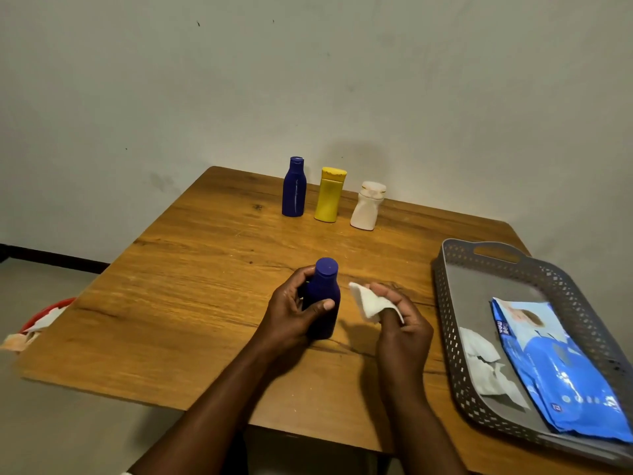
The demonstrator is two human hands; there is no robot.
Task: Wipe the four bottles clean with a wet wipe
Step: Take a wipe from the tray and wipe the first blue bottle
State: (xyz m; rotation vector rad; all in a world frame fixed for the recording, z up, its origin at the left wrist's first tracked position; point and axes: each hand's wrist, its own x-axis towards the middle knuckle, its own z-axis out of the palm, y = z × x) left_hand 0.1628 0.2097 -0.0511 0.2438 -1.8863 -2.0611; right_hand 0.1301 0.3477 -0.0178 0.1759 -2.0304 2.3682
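The left hand [294, 303] is closed around a blue bottle [323, 299] that stands upright on the surface [191, 269], near the front edge. The right hand [394, 313] pinches a folded wipe [368, 303] just beside the bottle, not touching it. I judge that the step in hand is the wiping of this first bottle, at the moment when the wipe is off its side. The next move calls for pressing the wipe on the bottle and turning the bottle with the left hand, so that every side is reached. Three other bottles, blue [294, 188], yellow [329, 195] and white [368, 207], wait in a row at the far edge. The tray [445, 303] at the right holds the wipe pack [555, 365].
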